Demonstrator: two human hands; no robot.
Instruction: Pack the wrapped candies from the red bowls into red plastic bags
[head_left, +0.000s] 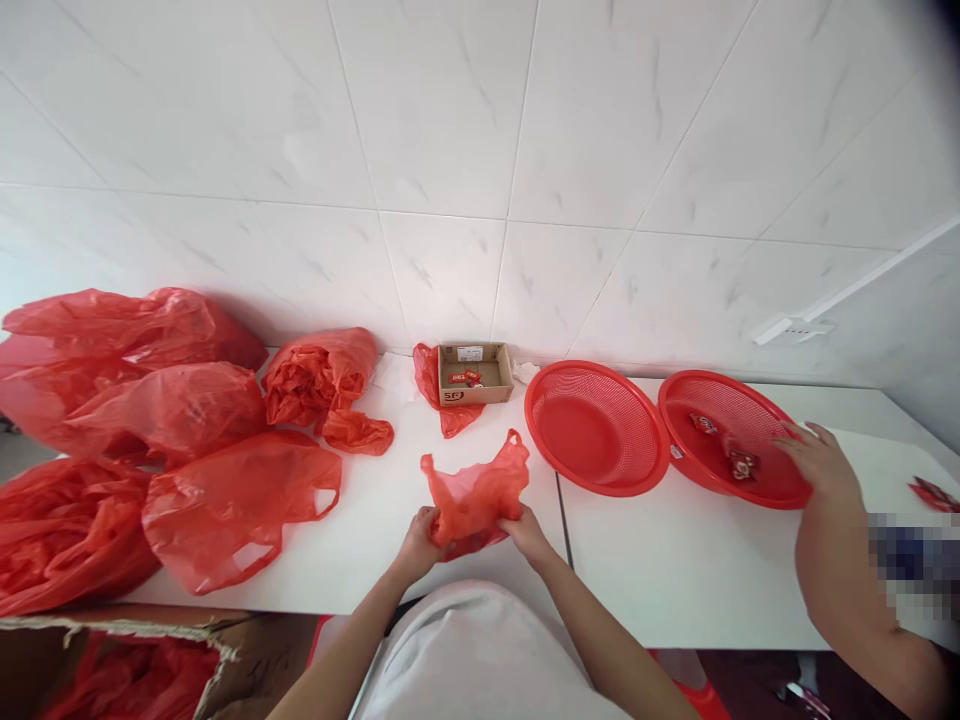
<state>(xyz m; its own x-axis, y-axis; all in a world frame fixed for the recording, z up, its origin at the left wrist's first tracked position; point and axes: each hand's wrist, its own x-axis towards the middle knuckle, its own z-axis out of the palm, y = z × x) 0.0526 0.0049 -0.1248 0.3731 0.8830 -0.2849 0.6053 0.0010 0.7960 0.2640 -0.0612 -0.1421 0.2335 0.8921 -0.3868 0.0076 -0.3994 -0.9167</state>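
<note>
Red baskets [596, 428], sheer red bags [241, 510], white tabletop [375, 560], wall tiles [442, 110] wht w/ grey streaks.

At six o'clock in the head view is a plain, off-white shirt [480, 655] with a rounded front and soft creases, while the left hand [421, 546], right hand [528, 535] and both forearms [596, 625] are bare.

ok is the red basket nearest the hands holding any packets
No, the left basket shows only its bare red bottom; the packets lie in the right one.
</note>
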